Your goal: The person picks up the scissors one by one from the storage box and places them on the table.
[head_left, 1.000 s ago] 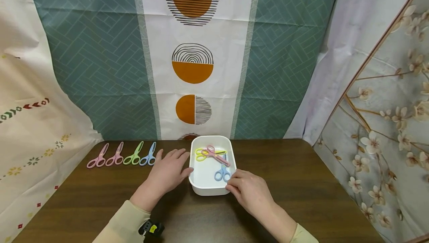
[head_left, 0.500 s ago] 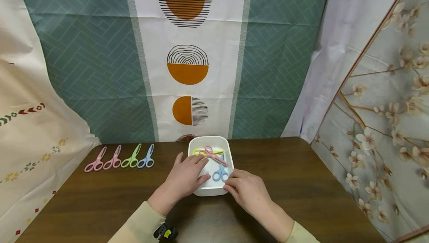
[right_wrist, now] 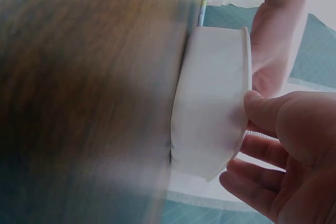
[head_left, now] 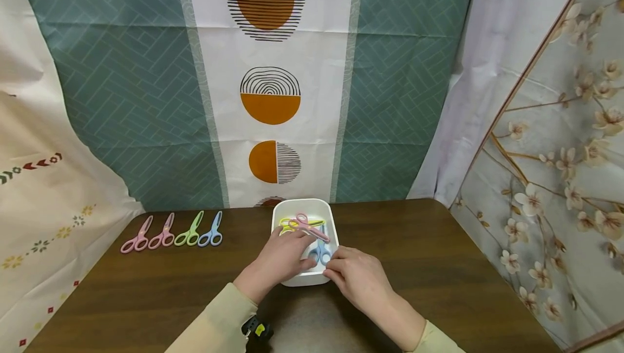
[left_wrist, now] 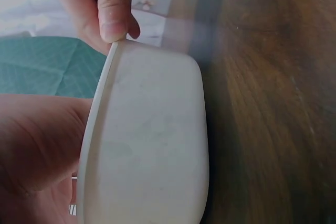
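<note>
A white plastic box (head_left: pixel 304 281) stands on the table with pink scissors (head_left: pixel 312 229), yellow scissors (head_left: pixel 318 223) and light blue scissors (head_left: pixel 320 251) inside, the pink lying across the yellow. My left hand (head_left: pixel 283 255) reaches over the box's left rim, fingers and thumb spread apart above the scissors; its thumb overlaps a handle of the blue pair. In the left wrist view the box wall hides the fingertips. At the near right corner my right hand (head_left: pixel 361 280) pinches the rim, thumb outside, as the right wrist view shows at the box wall (right_wrist: pixel 210 93).
On the left of the brown table (head_left: pixel 414 266) several scissors lie in a row: two pink pairs (head_left: pixel 135 242), a green pair (head_left: pixel 190 232) and a blue pair (head_left: pixel 212 232). A patterned curtain (head_left: pixel 195 98) hangs behind the table's back edge.
My left hand has moved right, from beside the box to over the scissors inside it. The right hand stays at the near right corner.
</note>
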The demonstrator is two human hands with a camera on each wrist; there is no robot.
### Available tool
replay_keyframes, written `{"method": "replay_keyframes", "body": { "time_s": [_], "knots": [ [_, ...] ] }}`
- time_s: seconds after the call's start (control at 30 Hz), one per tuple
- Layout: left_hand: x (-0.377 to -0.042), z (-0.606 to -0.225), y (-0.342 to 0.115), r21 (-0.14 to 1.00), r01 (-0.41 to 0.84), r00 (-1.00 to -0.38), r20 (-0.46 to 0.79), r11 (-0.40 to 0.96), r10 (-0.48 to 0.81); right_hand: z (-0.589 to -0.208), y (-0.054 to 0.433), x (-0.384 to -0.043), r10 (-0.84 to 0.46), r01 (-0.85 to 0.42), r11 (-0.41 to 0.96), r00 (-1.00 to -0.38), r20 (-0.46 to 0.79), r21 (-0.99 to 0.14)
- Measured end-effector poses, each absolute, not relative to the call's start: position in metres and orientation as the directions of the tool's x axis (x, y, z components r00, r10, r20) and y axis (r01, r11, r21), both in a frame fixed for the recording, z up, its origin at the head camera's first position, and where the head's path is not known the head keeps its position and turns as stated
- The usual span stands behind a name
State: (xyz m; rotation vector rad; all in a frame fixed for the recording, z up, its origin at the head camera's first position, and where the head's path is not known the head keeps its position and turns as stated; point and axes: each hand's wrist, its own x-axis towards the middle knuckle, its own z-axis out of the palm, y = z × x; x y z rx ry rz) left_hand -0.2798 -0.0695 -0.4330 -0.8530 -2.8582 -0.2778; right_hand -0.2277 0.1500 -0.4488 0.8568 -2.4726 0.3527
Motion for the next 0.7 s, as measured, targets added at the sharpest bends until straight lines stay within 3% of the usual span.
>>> {"method": "replay_keyframes", "body": {
  "time_s": [0.3, 0.7],
  "knots": [
    [-0.287, -0.433, -0.057, 0.105, 0.59, -0.804, 0.171, 0.8, 0.57, -0.45, 0.152, -0.229, -0.508, -0.647, 0.758, -0.664, 0.548, -0.082],
    [-0.299, -0.437, -0.046, 0.156, 0.58, -0.813, 0.054, 0.8, 0.579, -0.45, 0.152, -0.228, -0.51, -0.654, 0.752, -0.653, 0.56, -0.078]
  ]
}}
